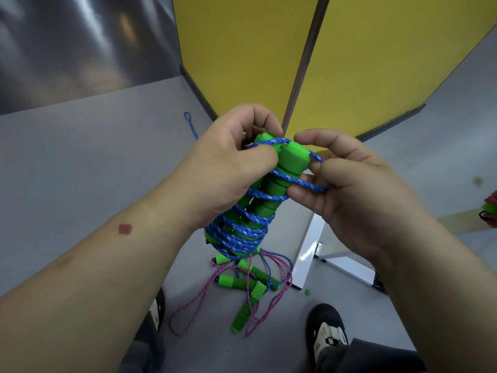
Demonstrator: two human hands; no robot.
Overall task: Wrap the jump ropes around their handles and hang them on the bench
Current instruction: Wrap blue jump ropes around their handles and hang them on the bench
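Observation:
My left hand (228, 162) grips a pair of green foam handles (279, 181) held together upright, with blue rope (242, 232) coiled many times round their lower half. My right hand (347, 189) pinches a loop of that blue rope just right of the handle tops. On the floor below lie more green handles (247, 300) tangled with pink rope (188, 313) and some blue rope. A loose blue rope end (189, 125) lies on the floor behind my left hand.
Yellow panels (376, 63) with a dark frame stand straight ahead. A white bench leg (309, 246) reaches the floor at the right. Another wrapped bundle (490, 211) shows at the right edge. My shoes (326, 329) stand on the grey floor; a small green piece (307, 292) lies nearby.

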